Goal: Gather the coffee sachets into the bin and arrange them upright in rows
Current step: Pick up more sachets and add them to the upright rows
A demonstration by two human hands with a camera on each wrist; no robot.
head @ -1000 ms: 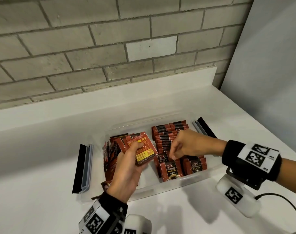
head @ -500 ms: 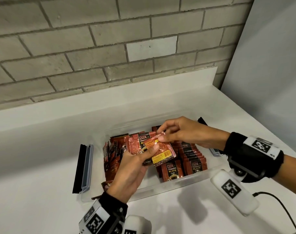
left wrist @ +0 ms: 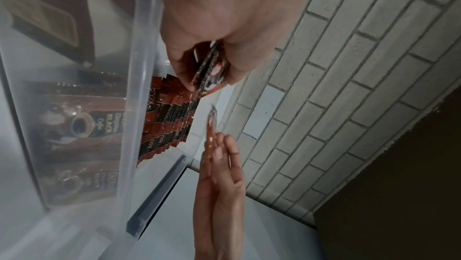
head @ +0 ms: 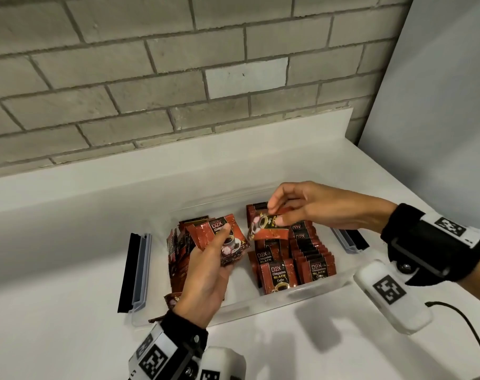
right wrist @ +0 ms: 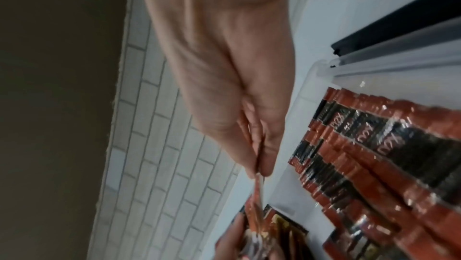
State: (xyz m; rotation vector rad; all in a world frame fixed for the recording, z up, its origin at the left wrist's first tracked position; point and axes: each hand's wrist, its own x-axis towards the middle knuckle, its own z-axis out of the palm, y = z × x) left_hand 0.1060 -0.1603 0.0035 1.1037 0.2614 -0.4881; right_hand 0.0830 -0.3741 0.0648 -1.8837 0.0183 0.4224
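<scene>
One sachet [head: 269,227] is pinched by right hand [head: 310,207] fingers; left hand [head: 206,272] grips a stack [head: 222,239].

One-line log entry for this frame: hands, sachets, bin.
left hand: holds sachet stack | right hand: pinches single sachet over upright rows | bin: partly filled

A white counter [head: 68,297] fills the low part of the view. At twelve o'clock stands a grey brick wall [head: 151,78]. At three o'clock a plain pale wall [head: 439,105] meets it.
</scene>
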